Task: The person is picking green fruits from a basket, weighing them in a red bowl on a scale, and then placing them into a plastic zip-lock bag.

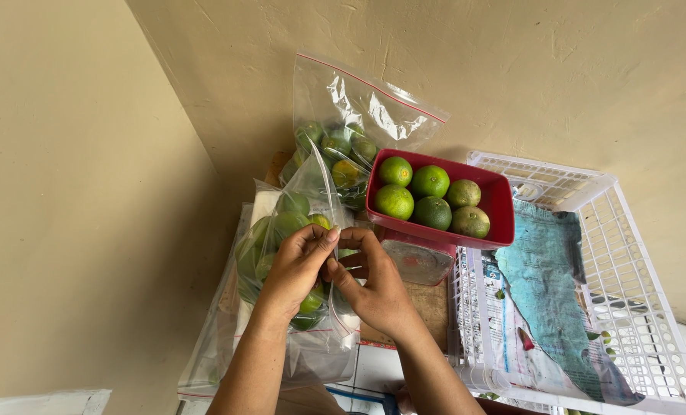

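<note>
Both hands pinched shut on the top edge of a clear zip bag of limes (293,230): left hand (297,269) gripping from the near-left side, right hand (374,288) thumb and fingers closed on the same seal strip. Bag bulging just beyond and below the pinch. Past the grip, a second lime bag (351,123) leaning on the wall; right of it, a red tray of limes (497,207) on a scale, then a white plastic crate (635,284). Likely risk: seal left partly unclosed under the fruit's bulk, limes spilling out.
</note>
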